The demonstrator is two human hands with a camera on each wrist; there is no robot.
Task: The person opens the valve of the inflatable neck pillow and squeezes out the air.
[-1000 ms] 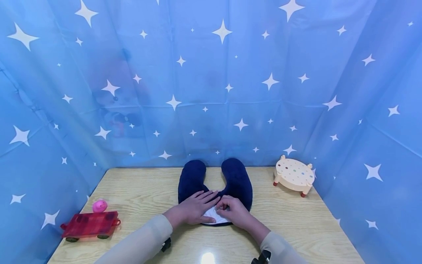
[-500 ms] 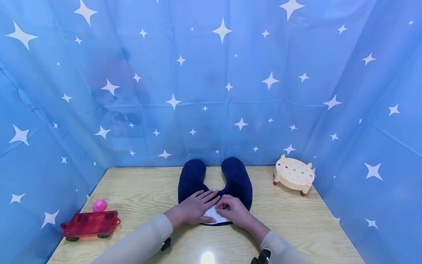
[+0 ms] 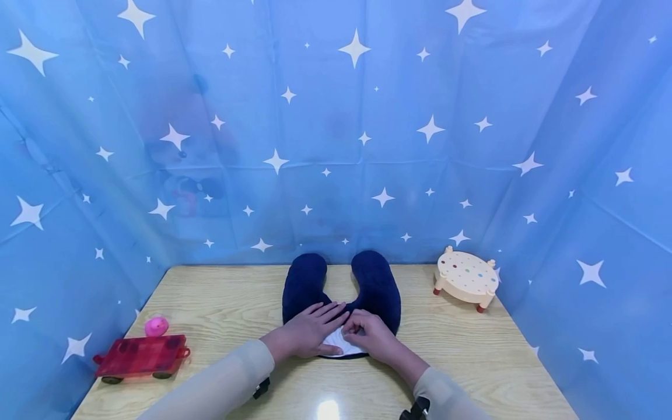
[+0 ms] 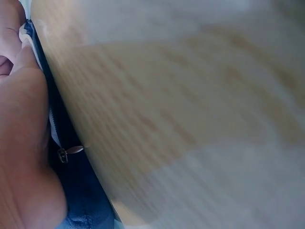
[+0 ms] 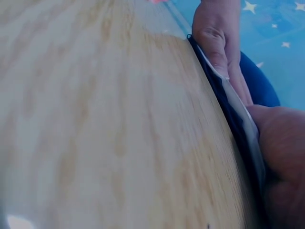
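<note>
A navy U-shaped neck pillow (image 3: 374, 277) lies on the table, its two ends pointing away from me. Along its near edge the zipper is undone and a white inner cover (image 3: 338, 341) shows. My left hand (image 3: 308, 332) rests on the pillow with its fingers spread, thumb on the white cloth. To its right, my right hand (image 3: 371, 337) has curled fingers, thumb and forefinger pinching at the white inner cover; the fingertips are partly hidden. In the left wrist view, a metal zipper pull (image 4: 74, 150) hangs at the pillow's edge, beside the heel of the left hand.
A red see-through toy cart (image 3: 140, 356) stands at the table's left, with a pink round toy (image 3: 156, 326) just behind it. A cream toy stool with dots (image 3: 467, 275) is at the right rear. Blue star-patterned curtain (image 3: 325, 116) encloses the back and sides.
Both hands keep the same place on the neck pillow. The whole head view has shifted very slightly; nothing on the table has visibly moved.
</note>
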